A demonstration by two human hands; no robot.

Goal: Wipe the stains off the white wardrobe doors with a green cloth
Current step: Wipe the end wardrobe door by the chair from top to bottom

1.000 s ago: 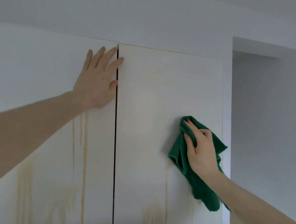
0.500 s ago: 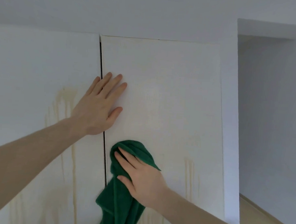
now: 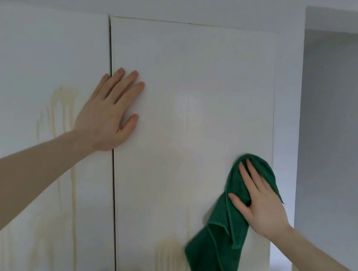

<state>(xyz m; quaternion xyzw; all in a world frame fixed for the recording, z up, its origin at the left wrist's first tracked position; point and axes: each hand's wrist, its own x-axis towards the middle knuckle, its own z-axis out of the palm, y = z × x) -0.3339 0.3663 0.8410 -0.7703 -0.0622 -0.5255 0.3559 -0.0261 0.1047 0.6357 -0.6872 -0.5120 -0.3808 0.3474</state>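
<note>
The green cloth (image 3: 227, 231) is pressed flat-fingered by the right hand (image 3: 259, 203) on the right wardrobe door (image 3: 191, 115); the left hand (image 3: 108, 115) is laid flat, released, across the door gap (image 3: 111, 49).

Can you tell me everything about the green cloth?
The green cloth is dark green and looks soft and fuzzy, like a towel, with a stitched edge. It is bunched and folded, not spread flat. Its top is pressed against the right wardrobe door, near that door's right edge, under the flat fingers of the right hand. The rest hangs loosely down past the bottom of the picture.
</note>
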